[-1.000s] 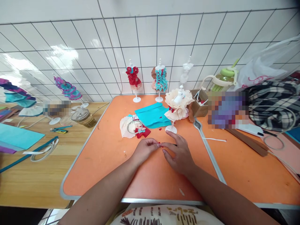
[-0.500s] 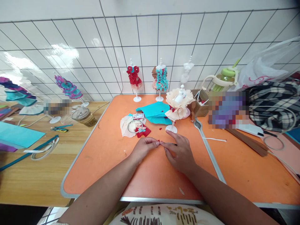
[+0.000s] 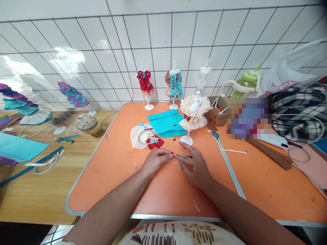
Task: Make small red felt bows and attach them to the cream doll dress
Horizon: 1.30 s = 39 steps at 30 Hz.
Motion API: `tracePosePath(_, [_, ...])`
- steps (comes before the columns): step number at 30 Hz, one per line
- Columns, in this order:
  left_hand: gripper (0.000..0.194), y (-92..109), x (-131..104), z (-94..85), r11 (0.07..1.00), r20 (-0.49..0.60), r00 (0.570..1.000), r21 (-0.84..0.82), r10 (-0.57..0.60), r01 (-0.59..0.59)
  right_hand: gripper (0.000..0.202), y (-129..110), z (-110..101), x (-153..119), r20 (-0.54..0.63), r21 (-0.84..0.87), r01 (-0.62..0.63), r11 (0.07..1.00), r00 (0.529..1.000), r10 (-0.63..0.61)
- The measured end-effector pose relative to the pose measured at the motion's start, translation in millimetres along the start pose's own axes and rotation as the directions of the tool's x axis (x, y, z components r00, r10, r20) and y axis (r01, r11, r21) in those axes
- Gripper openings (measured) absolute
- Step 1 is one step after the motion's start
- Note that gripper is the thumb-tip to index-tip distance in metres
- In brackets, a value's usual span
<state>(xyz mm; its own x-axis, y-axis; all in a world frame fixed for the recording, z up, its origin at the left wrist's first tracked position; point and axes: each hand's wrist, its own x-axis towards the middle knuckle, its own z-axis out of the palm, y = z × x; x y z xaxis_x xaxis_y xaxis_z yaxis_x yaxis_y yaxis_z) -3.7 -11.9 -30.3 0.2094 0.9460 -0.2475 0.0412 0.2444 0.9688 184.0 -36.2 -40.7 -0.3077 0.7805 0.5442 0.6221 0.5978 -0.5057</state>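
Over the orange table my left hand (image 3: pixel 156 161) is closed in a pinch on a small red piece (image 3: pixel 172 153), perhaps paper. My right hand (image 3: pixel 196 167) meets it there, its fingers around a thin silver-and-black tool (image 3: pixel 189 156) whose exact kind I cannot make out. Just beyond the hands stands a mini dress form in a cream ruffled dress (image 3: pixel 195 110) on a white base. Behind my left hand lie red paper scraps (image 3: pixel 156 143), cream paper (image 3: pixel 136 137) and a roll of tape (image 3: pixel 146 137). Turquoise paper (image 3: pixel 166 124) rests farther back.
Along the tiled wall stand a form dressed in red (image 3: pixel 145 83), one in turquoise (image 3: pixel 176 85) and a bare white form (image 3: pixel 203 75). A cardboard box (image 3: pixel 221 117) and a green-lidded bottle (image 3: pixel 245 83) are at right. A lidded jar (image 3: pixel 90 126) stands on the wooden table at left.
The turquoise paper has shifted, and a folded strip now shows along its top edge. Slightly more of the tool's silver part shows. Both hands stay nearly in place.
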Motion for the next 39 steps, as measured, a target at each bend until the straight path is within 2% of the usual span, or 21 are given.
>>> tracePosePath(4, [0.022,-0.1,0.0,1.5,1.000,0.010,1.000,-0.020,-0.017,0.017,0.030,-1.9,0.2,0.3,-0.020,0.058,-0.054,0.997,0.998,0.055])
tracePosePath(9, [0.020,1.2,-0.2,3.1,0.996,0.010,0.999,-0.074,-0.050,0.051,0.027,-2.5,-2.4,2.4,-0.048,0.267,-0.186,0.945,0.977,0.206])
tracePosePath(11, [0.020,1.5,-0.3,2.4,0.990,0.015,0.998,-0.124,-0.068,0.069,0.033,0.5,-3.0,3.1,-0.037,0.272,-0.165,0.948,0.983,0.182])
tracePosePath(13, [0.021,1.6,-0.6,1.2,0.981,0.038,0.996,-0.174,-0.083,0.088,0.034,4.9,-2.4,3.5,-0.029,0.204,-0.103,0.973,0.993,0.111])
tracePosePath(17, [0.022,0.9,-1.2,-0.5,0.975,0.094,0.991,-0.189,-0.098,0.115,0.018,11.4,0.1,3.8,-0.058,0.047,0.004,0.999,0.998,-0.002])
tracePosePath(29, [0.021,-0.2,-2.1,-0.4,0.991,0.179,0.981,-0.103,-0.069,0.088,0.010,1.4,-3.4,3.3,-0.127,-0.103,0.083,0.991,0.987,-0.096])
tracePosePath(32, [0.022,-1.3,-1.7,-1.9,0.990,0.190,0.980,-0.110,-0.062,0.084,0.008,0.9,-3.2,2.6,-0.125,-0.051,0.034,0.998,0.991,-0.040])
tracePosePath(35, [0.030,1.4,-2.4,-3.3,0.993,0.176,0.984,-0.103,-0.037,0.056,0.007,2.1,-3.0,3.5,-0.129,0.071,-0.075,0.995,0.988,0.084])
tracePosePath(37, [0.032,5.2,-3.9,-2.6,0.999,0.118,0.992,0.012,0.048,-0.050,0.007,4.5,-2.2,4.9,-0.078,0.206,-0.186,0.961,0.976,0.206])
tracePosePath(39, [0.031,8.9,-5.5,-0.1,0.961,0.081,0.977,0.181,0.198,-0.209,0.008,8.0,-0.4,6.3,0.013,0.339,-0.308,0.889,0.946,0.323])
